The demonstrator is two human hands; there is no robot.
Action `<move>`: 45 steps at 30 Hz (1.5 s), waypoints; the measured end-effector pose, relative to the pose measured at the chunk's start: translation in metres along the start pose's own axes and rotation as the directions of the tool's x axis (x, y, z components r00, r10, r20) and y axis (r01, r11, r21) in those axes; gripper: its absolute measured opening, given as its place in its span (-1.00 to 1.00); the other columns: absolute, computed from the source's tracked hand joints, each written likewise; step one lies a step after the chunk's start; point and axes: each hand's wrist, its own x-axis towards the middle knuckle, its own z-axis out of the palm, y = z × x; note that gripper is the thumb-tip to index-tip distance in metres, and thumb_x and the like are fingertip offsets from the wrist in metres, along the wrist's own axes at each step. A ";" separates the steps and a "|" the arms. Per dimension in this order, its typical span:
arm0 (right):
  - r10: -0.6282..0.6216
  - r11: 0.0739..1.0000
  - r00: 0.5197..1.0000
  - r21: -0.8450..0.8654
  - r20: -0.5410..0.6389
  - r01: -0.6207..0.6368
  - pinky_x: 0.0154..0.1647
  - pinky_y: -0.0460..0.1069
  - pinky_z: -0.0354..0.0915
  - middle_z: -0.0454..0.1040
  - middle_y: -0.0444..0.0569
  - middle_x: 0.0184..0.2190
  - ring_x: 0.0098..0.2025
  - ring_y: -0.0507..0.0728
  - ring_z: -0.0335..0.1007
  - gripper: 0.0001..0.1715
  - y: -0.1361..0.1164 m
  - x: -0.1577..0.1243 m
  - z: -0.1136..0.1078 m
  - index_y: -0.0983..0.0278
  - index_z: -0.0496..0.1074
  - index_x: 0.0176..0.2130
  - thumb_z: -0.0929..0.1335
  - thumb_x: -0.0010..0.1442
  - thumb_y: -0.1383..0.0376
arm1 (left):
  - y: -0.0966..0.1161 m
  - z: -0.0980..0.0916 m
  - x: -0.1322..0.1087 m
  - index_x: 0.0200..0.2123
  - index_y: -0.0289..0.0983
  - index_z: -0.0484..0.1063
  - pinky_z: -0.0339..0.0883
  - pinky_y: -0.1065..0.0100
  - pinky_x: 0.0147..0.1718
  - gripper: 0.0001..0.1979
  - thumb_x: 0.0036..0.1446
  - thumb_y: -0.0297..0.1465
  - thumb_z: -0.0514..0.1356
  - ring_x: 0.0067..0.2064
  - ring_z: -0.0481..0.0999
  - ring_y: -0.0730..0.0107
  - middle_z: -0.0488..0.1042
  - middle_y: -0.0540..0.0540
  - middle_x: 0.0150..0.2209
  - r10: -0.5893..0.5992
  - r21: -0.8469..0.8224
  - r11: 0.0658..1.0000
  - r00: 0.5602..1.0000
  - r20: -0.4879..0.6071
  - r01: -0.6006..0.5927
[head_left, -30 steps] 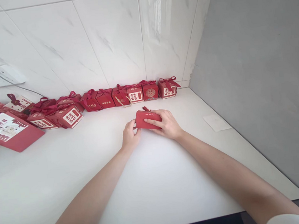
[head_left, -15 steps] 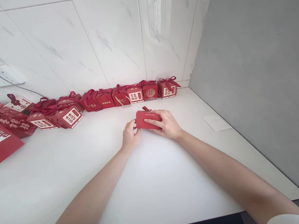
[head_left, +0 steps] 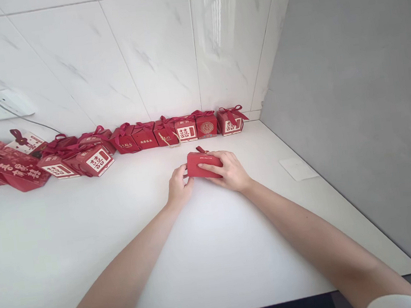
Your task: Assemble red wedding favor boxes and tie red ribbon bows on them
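Observation:
Between my two hands is a small red gift box [head_left: 194, 165], resting on or just above the white table. A short dark red ribbon [head_left: 201, 149] sticks up behind its top edge. My right hand [head_left: 231, 171] wraps its right side, with fingers spread over the face that bears small pale lettering. At the left end, my left hand [head_left: 179, 184] grips the box's edge between thumb and fingers; part of those fingers is hidden behind it.
A row of red gift boxes [head_left: 146, 136] with ribbon bows stands along the tiled wall. More red boxes [head_left: 22, 170] crowd the left. A white paper [head_left: 298, 168] lies near the table's right edge, beside a grey panel [head_left: 349, 83]. A cable [head_left: 19, 116] runs from a wall socket.
A large red box with a white picture panel, held at the left edge by another person's hand, has left the view. My hands and the small box have hardly moved.

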 end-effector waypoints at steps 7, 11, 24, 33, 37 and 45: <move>0.006 1.000 1.000 0.007 0.008 -0.006 0.12 0.22 0.26 0.29 0.08 0.19 0.18 0.28 0.24 -0.54 0.001 -0.001 0.001 0.00 0.42 0.16 0.39 0.27 0.14 | 0.000 0.000 0.000 0.01 -0.22 0.41 0.55 0.16 -0.09 -0.63 0.11 -0.52 0.14 0.01 0.52 0.19 0.49 -0.18 -0.01 -0.003 0.005 1.000 1.000 0.001 0.003; 0.018 1.000 1.000 0.002 0.024 -0.018 0.12 0.23 0.26 0.29 0.07 0.20 0.18 0.29 0.23 -0.53 0.000 0.000 0.001 -0.02 0.42 0.16 0.40 0.27 0.13 | 0.000 0.000 0.000 0.01 -0.21 0.41 0.56 0.17 -0.10 -0.62 0.10 -0.52 0.15 0.01 0.52 0.19 0.48 -0.17 -0.01 -0.003 0.005 1.000 1.000 0.002 0.003; 0.022 1.000 0.999 0.004 0.025 -0.022 0.12 0.23 0.26 0.29 0.07 0.19 0.19 0.29 0.24 -0.54 0.000 -0.001 0.001 -0.02 0.42 0.16 0.40 0.27 0.13 | 0.000 0.000 0.001 0.01 -0.20 0.41 0.53 0.12 -0.04 -0.62 0.10 -0.52 0.14 0.00 0.52 0.20 0.49 -0.16 -0.02 0.003 -0.001 1.000 1.000 -0.001 -0.003; 0.024 1.000 0.999 -0.005 0.025 -0.024 0.12 0.23 0.27 0.29 0.07 0.20 0.19 0.29 0.23 -0.55 0.000 -0.001 0.001 -0.02 0.42 0.15 0.40 0.27 0.13 | 0.001 0.000 0.001 0.00 -0.20 0.42 0.52 0.11 -0.03 -0.63 0.09 -0.51 0.15 0.01 0.52 0.19 0.49 -0.15 -0.02 -0.013 -0.026 1.000 1.000 0.001 0.013; 0.012 1.000 1.000 -0.010 0.018 -0.011 0.13 0.22 0.27 0.29 0.07 0.20 0.19 0.28 0.23 -0.56 0.000 -0.001 0.001 0.01 0.43 0.15 0.39 0.28 0.14 | 0.002 0.000 0.000 0.00 -0.20 0.43 0.51 0.08 -0.01 -0.61 0.07 -0.51 0.17 0.03 0.51 0.15 0.49 -0.16 0.00 -0.039 -0.064 0.997 0.999 0.005 0.039; -0.025 0.993 0.999 -0.115 -0.035 0.021 0.22 0.27 0.20 0.34 0.11 0.17 0.18 0.26 0.28 -0.52 -0.001 0.001 -0.001 0.03 0.39 0.18 0.39 0.29 0.15 | -0.001 -0.002 0.005 -0.04 -0.25 0.47 0.53 0.07 -0.07 -0.67 0.17 -0.35 0.06 0.00 0.56 0.15 0.53 -0.16 0.01 -0.184 -0.317 0.929 0.982 0.046 0.189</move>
